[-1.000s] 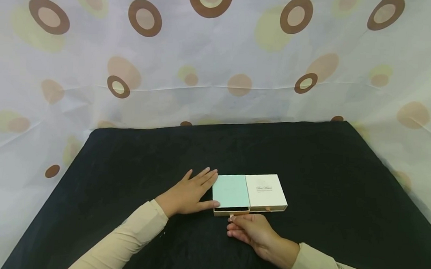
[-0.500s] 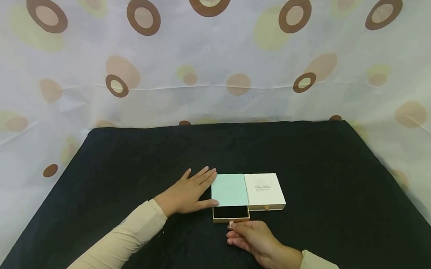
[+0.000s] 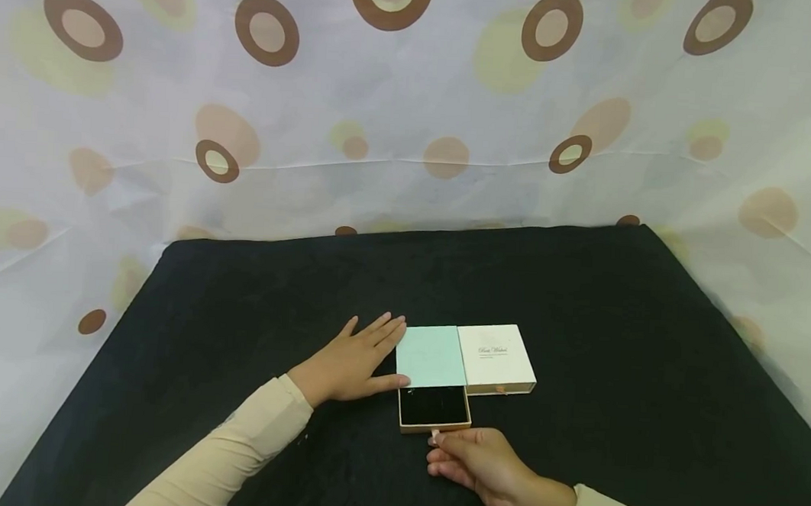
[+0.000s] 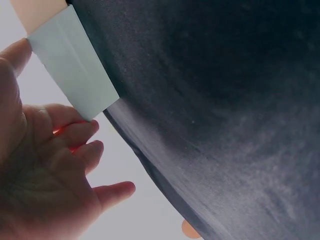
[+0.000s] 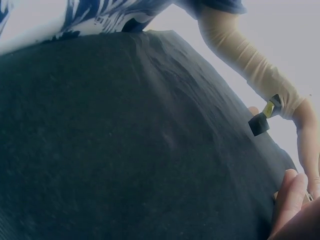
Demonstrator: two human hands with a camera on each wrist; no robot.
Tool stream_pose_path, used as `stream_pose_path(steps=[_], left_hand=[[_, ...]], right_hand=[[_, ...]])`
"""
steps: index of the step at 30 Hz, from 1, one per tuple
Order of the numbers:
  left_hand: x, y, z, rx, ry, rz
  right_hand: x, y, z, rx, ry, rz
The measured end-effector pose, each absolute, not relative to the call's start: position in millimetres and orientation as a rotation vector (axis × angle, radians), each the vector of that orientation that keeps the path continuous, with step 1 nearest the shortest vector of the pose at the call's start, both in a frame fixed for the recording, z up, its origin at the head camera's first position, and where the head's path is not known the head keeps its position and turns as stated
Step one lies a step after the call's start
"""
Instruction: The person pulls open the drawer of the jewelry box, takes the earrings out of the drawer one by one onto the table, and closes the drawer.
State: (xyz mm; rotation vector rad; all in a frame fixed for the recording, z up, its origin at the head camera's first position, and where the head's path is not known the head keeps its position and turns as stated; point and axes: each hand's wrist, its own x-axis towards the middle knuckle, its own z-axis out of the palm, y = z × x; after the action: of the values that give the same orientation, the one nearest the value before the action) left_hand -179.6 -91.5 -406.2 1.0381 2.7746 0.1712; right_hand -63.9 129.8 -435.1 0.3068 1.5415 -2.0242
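Observation:
A box with a mint-green top [image 3: 430,357] lies on the black cloth. Its drawer [image 3: 434,429], tan-rimmed and black inside, sticks well out at the front. My right hand [image 3: 487,467] pinches the small pale pull tab [image 3: 435,436] between thumb and forefinger. Spread flat at the box's left side, my left hand [image 3: 353,365] touches it with thumb and fingertips. The left wrist view has the pale green side [image 4: 75,65] of the box between thumb and forefinger. Only part of my right hand [image 5: 292,207] shows in the right wrist view, and its grip is hidden there.
A white box [image 3: 496,357] with script lettering and a small pull tab stands against the right side of the green one. Black cloth [image 3: 294,285] covers the table. Behind hangs a pale curtain [image 3: 400,92] patterned with brown rings.
The right hand has drawn the drawer out toward me by its tab, so much more of the black inside shows. The left hand has stayed against the box.

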Motion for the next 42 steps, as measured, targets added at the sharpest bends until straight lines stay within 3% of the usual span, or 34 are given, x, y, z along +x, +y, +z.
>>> stream_pose_path(steps=[42], left_hand=[[-180, -94, -412, 1.078, 2.787, 0.197]], right_hand=[[-51, 132, -435, 0.258, 1.457, -1.976]])
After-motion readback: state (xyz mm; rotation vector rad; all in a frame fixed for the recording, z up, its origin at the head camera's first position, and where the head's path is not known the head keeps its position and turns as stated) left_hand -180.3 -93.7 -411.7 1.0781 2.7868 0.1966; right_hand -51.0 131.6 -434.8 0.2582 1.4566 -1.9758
